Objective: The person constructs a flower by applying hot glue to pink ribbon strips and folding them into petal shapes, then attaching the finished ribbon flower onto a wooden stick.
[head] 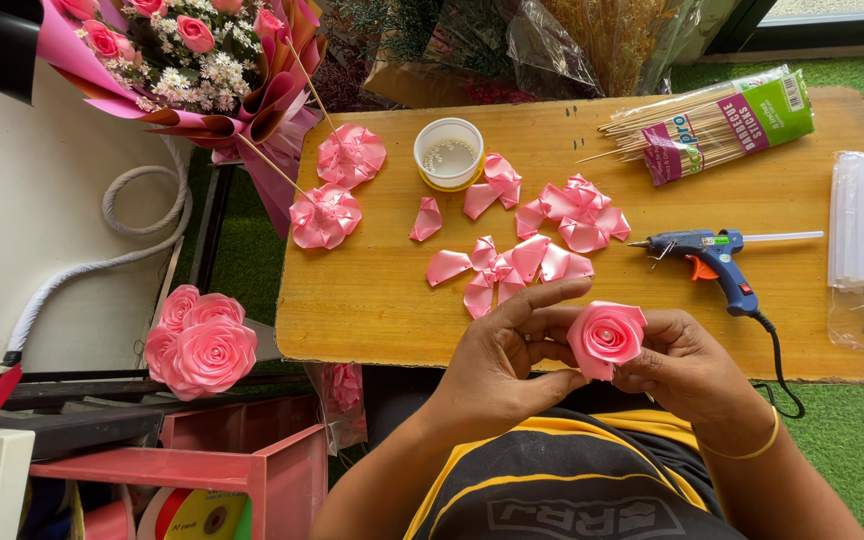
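rose: pink ribbon rose [606, 336], held up just over the near edge of the table [372, 300]
left hand [502, 362]: fingers curled round the rose's left side
right hand [680, 362]: pinching its right side
petals: loose ribbon petals [527, 255] right behind
glue gun: blue glue gun [709, 257] off to the right

One finished pink ribbon rose [606, 337] counted between two hands. Two pink ribbon rosettes on wooden sticks [337, 187] counted on tabletop [372, 300]. Three pink ribbon roses [200, 343] counted in cluster at left. One blue glue gun [709, 257], one white round cup [449, 153], one pack of wooden skewers [712, 125] counted.
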